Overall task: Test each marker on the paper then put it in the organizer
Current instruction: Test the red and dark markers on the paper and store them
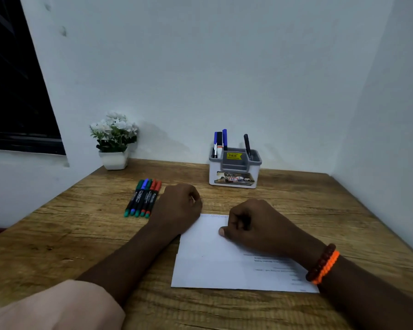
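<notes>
**5 markers waiting, both fists closed on nothing**

From my remote seat I see the wooden desk (pixel 81 234) filling the view, walled in at the back and right. On it the sheet of paper (pixel 208 258) lies flat before the person, with faint test scribbles near its far edge; it looks light and likely to slide unless pinned.

The left hand (pixel 177 208) rests at the paper's far-left corner, fingers curled under, holding nothing I can make out. The right hand (pixel 250 225) sits on the paper, fingers curled likewise with the thumb stretched left, also without a marker.

The organizer (pixel 234 170) stands beyond the hands near the back wall, already holding about 4 pens upright. Just beside the left hand, 5 markers (pixel 143 198) lie in a tight row: stiff, light, smooth, likely to roll. I would pinch one mid-barrel.

A potted plant (pixel 115 139) sits far left, well out of the way.
</notes>
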